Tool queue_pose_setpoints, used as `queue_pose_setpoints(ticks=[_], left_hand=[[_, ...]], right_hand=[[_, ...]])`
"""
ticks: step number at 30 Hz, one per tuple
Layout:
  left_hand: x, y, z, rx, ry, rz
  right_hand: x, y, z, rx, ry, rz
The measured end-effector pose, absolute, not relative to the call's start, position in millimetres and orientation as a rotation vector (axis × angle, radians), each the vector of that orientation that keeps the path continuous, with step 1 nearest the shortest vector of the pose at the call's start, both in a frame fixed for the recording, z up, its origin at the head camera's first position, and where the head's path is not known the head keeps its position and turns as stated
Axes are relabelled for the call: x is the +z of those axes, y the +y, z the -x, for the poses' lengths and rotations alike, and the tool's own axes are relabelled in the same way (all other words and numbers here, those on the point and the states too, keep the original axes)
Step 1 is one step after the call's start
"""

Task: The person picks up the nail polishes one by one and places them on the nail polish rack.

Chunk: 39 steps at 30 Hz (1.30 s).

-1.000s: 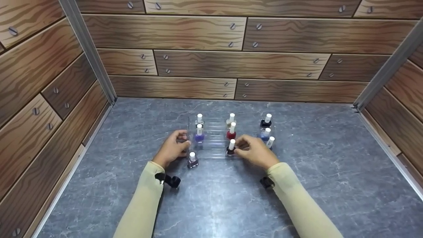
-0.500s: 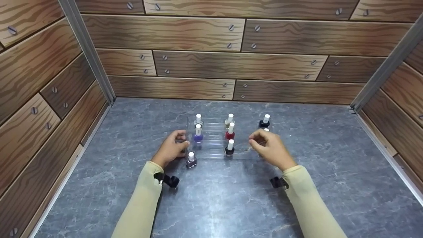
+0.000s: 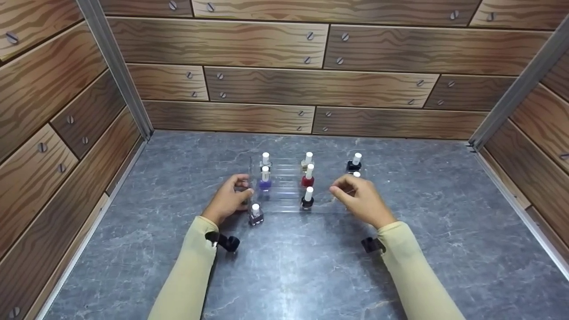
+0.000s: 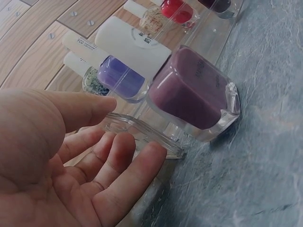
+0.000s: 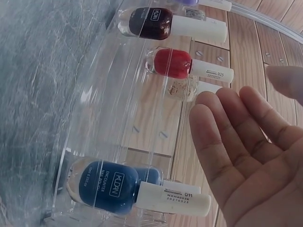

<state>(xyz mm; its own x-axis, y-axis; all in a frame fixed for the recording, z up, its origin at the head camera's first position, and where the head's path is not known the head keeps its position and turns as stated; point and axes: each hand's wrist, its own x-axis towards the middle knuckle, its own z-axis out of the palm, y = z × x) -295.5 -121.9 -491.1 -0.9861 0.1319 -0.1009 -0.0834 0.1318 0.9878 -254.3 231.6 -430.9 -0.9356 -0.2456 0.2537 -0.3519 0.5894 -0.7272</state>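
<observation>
A clear stepped display rack stands on the table, holding several white-capped nail polish bottles. My left hand is at the rack's left side, thumb and loosely bent fingertips against its clear edge. In front of that edge stands a mauve nail polish bottle on the tabletop. My right hand hovers over the rack's right part, holding nothing, with thumb and fingers apart in the right wrist view. Close to it are a blue nail polish bottle and a red one. A dark bottle occupies the front step's middle.
A purple bottle sits on the rack's left, with a glitter bottle behind it. A black bottle is at the back right. Wood-patterned walls enclose the grey marbled table.
My right hand has let go of the dark bottle at the front middle and moved right, away from it. The left hand stays at the rack's side.
</observation>
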Motion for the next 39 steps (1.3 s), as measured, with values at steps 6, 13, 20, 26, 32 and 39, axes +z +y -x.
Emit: queue_pose_setpoints(ticks=[6, 13, 20, 26, 32, 39], left_hand=[[-491.5, -121.8, 294.9, 1.945, 2.259, -0.038], [-492.4, -122.7, 294.1, 1.940, 2.263, -0.051], [-491.9, -121.1, 294.1, 1.941, 2.262, -0.033], [-491.0, -121.6, 295.2, 1.925, 2.268, -0.043], [-489.2, -122.2, 294.1, 1.923, 2.276, -0.062], [-490.2, -122.3, 295.3, 1.955, 2.264, -0.039]], right_hand=[[-431.1, 232.6, 254.2, 1.280, -2.685, -0.514], [-432.7, 232.9, 254.9, 1.321, -2.703, -0.507], [-431.8, 234.6, 254.6, 1.335, -2.696, -0.513], [-428.4, 231.9, 251.5, 1.330, -2.702, -0.546], [-425.3, 226.2, 245.8, 1.311, -2.705, -0.586], [-424.2, 216.4, 243.1, 1.281, -2.744, -0.676]])
